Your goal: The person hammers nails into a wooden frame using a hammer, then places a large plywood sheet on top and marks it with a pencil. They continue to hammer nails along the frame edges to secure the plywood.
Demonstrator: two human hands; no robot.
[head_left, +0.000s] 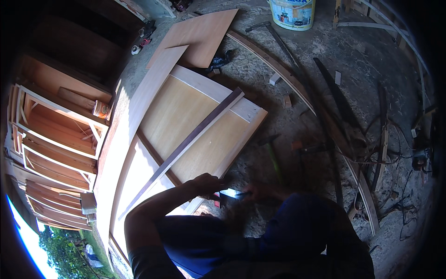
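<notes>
Close to my lap, my left hand (206,184) is closed in a fist beside the lower edge of a framed wooden panel (186,116). A small bright, pale flat piece (231,193) shows between my two hands, with a bit of red beneath its left end. My right hand (263,192) is in deep shadow at the piece's right end, its fingers curled around something dark. Shadow hides what exactly each hand grips. Across the panel lies a long wooden strip (195,124) with a dark face.
On the floor to the right lie a green-handled hammer (274,160), a hand saw (335,95), long wooden strips (278,65) and small wood blocks (275,78). A paint bucket (292,16) stands at the back. Thin boards (204,35) lie beyond the panel; wooden frames (60,135) are at left.
</notes>
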